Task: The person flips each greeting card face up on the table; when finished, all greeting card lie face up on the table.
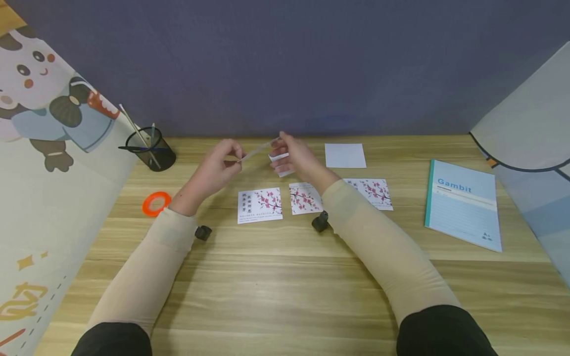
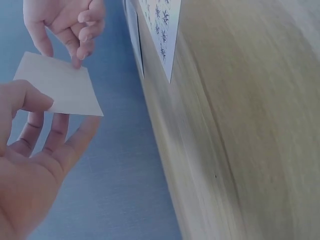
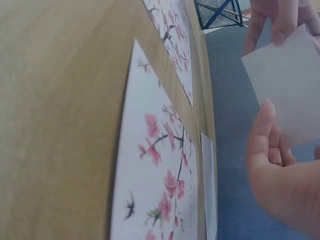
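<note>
Paper square (image 1: 258, 150): held above the wooden desk (image 1: 285, 277), your left hand (image 1: 215, 168) and right hand (image 1: 296, 158) each pinching an opposite edge. Below it: three blossom cards (image 1: 260, 204) in a row.

Bare table (image 1: 285, 287) in front — blossom cards (image 1: 260, 204) lie beyond.

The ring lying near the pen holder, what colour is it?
The ring is bright orange, clearest in the head view.
</note>
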Demonstrator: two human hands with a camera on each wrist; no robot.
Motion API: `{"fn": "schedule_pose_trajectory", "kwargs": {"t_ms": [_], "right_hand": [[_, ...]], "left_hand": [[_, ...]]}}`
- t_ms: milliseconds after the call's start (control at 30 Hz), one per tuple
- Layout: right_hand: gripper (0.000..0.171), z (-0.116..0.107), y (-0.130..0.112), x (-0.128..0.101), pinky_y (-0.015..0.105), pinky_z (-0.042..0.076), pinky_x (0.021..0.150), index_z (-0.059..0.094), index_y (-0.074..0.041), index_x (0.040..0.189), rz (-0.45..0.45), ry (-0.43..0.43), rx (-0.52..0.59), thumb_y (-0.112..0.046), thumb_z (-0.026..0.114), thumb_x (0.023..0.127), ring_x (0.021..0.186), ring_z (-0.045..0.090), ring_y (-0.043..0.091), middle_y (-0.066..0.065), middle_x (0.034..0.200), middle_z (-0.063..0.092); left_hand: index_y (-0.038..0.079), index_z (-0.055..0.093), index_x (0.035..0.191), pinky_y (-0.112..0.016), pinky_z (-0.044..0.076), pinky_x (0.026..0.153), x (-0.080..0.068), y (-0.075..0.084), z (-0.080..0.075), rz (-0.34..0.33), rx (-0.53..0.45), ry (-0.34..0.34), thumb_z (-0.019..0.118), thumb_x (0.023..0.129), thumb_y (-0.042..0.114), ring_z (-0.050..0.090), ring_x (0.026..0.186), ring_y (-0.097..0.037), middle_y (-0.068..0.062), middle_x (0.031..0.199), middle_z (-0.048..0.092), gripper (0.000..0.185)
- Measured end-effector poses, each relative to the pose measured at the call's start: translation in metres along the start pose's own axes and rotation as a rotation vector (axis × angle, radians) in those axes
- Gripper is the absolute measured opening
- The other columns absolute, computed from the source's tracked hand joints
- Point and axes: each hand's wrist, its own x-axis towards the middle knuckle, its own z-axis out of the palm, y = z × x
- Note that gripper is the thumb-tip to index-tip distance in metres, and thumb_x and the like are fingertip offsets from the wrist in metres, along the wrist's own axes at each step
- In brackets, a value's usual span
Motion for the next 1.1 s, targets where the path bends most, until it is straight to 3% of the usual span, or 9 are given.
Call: {"fn": "schedule_pose_trajectory", "kwargs": {"t_ms": [133, 333, 667, 900, 1100], "right_hand": [[0.061, -0.0006, 0.0009, -0.0025, 0.032, 0.066, 0.074, 0.054, 0.002, 0.142, 0.014, -0.003, 0.027, -0.049, 0.035, 0.116, 0.088, 0.069, 0.024, 0.016, 0.123, 0.064], [0.051, -0.0016, 0.0019, -0.0035, 0.032, 0.065, 0.073, 0.054, -0.001, 0.143, 0.018, -0.024, 0.056, -0.041, 0.035, 0.116, 0.086, 0.069, 0.024, 0.03, 0.145, 0.056], [0.046, -0.0063, 0.0022, -0.0047, 0.03, 0.064, 0.07, 0.053, 0.003, 0.146, 0.016, -0.042, 0.063, -0.028, 0.038, 0.114, 0.084, 0.069, 0.026, 0.014, 0.116, 0.066], [0.042, -0.0071, 0.0034, -0.0049, 0.029, 0.063, 0.07, 0.054, 0.006, 0.144, -0.016, -0.043, 0.008, -0.014, 0.041, 0.11, 0.086, 0.069, 0.027, 0.023, 0.123, 0.067], [0.042, -0.0076, 0.0061, -0.0042, 0.032, 0.064, 0.078, 0.052, 0.005, 0.147, -0.022, -0.031, -0.03, -0.009, 0.042, 0.109, 0.095, 0.069, 0.027, 0.022, 0.13, 0.064]], "left_hand": [[0.001, 0.055, 0.105, -0.047, 0.059, 0.111, -0.0009, 0.0006, 0.0008, 0.014, 0.035, -0.02, 0.059, 0.095, -0.01, 0.061, 0.127, -0.033, -0.017, 0.124, 0.058, 0.015], [0.003, 0.055, 0.102, -0.047, 0.055, 0.117, -0.0017, 0.0009, 0.0003, 0.037, 0.088, -0.042, 0.061, 0.096, -0.01, 0.06, 0.129, -0.034, -0.016, 0.122, 0.059, 0.015], [0.01, 0.056, 0.101, -0.054, 0.049, 0.121, -0.0034, -0.0002, -0.0001, 0.02, 0.163, -0.061, 0.063, 0.097, -0.006, 0.058, 0.135, -0.032, -0.01, 0.122, 0.061, 0.018], [0.011, 0.056, 0.099, -0.055, 0.05, 0.112, -0.0042, -0.0013, -0.0005, 0.047, 0.186, -0.054, 0.063, 0.095, -0.007, 0.058, 0.126, -0.031, -0.01, 0.123, 0.062, 0.019], [0.012, 0.058, 0.098, -0.054, 0.048, 0.118, -0.0056, -0.004, 0.0001, 0.072, 0.203, -0.075, 0.065, 0.094, -0.008, 0.057, 0.132, -0.03, -0.008, 0.125, 0.064, 0.021]]}}
